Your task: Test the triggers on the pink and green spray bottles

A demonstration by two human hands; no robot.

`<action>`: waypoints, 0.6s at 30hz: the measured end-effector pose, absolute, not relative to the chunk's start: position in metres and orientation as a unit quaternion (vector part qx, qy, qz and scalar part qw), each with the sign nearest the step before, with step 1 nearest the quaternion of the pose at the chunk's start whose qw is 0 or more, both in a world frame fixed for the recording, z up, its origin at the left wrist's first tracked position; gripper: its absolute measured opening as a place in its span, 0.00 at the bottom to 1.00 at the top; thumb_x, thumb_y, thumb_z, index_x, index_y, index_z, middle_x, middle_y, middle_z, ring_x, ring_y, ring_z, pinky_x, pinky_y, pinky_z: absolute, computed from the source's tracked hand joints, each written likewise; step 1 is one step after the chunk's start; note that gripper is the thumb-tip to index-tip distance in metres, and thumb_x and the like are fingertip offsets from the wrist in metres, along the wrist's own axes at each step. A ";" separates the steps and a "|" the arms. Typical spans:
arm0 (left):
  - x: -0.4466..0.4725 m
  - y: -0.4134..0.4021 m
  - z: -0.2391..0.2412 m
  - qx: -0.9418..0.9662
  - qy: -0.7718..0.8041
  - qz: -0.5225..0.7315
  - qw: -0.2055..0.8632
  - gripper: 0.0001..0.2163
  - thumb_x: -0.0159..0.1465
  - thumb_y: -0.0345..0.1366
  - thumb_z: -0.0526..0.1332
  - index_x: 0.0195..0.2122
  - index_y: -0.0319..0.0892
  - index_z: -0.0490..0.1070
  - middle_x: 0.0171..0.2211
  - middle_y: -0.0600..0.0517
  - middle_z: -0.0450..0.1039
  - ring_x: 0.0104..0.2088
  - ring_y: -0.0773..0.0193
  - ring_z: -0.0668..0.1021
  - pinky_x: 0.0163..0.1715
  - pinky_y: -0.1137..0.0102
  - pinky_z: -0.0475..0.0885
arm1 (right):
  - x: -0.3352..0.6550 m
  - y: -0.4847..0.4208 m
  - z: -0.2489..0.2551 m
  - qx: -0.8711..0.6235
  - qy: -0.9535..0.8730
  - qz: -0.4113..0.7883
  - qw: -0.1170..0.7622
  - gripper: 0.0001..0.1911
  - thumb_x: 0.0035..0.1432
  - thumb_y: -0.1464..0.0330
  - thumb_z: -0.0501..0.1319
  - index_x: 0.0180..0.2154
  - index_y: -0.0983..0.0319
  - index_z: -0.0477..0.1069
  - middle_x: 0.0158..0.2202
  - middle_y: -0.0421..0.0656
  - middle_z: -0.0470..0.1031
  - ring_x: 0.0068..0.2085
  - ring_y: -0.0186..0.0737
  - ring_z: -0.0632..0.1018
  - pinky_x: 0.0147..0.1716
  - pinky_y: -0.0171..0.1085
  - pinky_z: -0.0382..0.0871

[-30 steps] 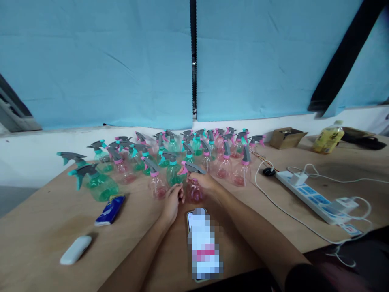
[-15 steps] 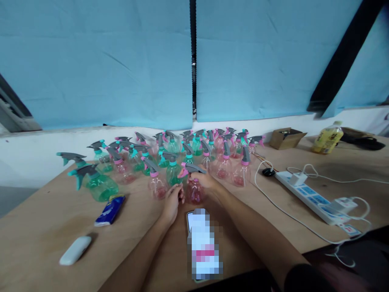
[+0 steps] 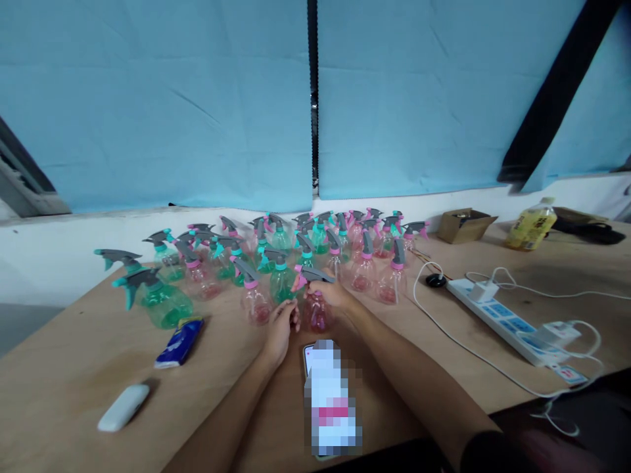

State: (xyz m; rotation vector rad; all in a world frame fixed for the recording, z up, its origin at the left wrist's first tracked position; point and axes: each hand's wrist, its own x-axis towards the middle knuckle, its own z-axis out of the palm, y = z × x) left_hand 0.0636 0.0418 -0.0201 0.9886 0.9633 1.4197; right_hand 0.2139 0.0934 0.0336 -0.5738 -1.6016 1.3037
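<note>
A clear pink spray bottle [image 3: 317, 314] with a grey and pink spray head stands upright on the table, its nozzle turned left. My right hand [image 3: 331, 291] is closed around its neck, just under the head. To the left of that bottle, my left hand [image 3: 284, 320] has its fingers curled in; whatever they may hold is hidden. Just behind my hands stand a green spray bottle [image 3: 282, 284] and, further left, another pink spray bottle [image 3: 255, 305]. A phone [image 3: 335, 430] with a blurred screen lies in front of the held bottle, between my forearms.
Several more pink and green spray bottles [image 3: 362, 272] crowd the table's back. At left lie a blue packet [image 3: 179, 343] and a white case [image 3: 123, 407]. A power strip [image 3: 503, 318] with white cables, a cardboard box [image 3: 465, 226] and a yellow-labelled drink bottle [image 3: 532, 225] are at right.
Both hands hold almost the same pose, the right still around the pink spray bottle. The view has shifted very slightly; nothing on the table has visibly moved.
</note>
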 end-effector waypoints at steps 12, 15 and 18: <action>0.065 0.040 -0.024 0.464 0.422 0.571 0.530 0.16 0.58 0.46 0.66 0.22 0.42 0.66 0.16 0.60 0.61 0.17 0.72 0.64 0.17 0.77 0.59 | 0.212 0.096 0.012 -0.254 -0.640 0.459 0.562 0.16 0.52 0.66 0.62 0.45 0.59 0.74 0.32 0.39 0.76 0.28 0.35 0.74 0.29 0.34 0.67; 0.065 0.038 -0.023 0.479 0.425 0.557 0.529 0.15 0.58 0.46 0.66 0.22 0.41 0.67 0.17 0.59 0.62 0.17 0.72 0.65 0.18 0.77 0.59 | 0.214 0.088 0.012 -0.258 -0.625 0.404 0.616 0.21 0.57 0.61 0.62 0.52 0.59 0.68 0.38 0.43 0.76 0.31 0.36 0.77 0.31 0.35 0.70; 0.065 0.038 -0.022 0.480 0.428 0.557 0.525 0.15 0.58 0.46 0.66 0.23 0.41 0.68 0.17 0.59 0.63 0.17 0.72 0.65 0.18 0.77 0.59 | 0.213 0.082 0.013 -0.291 -0.607 0.356 0.649 0.17 0.62 0.58 0.59 0.48 0.60 0.68 0.31 0.41 0.74 0.29 0.38 0.77 0.29 0.35 0.69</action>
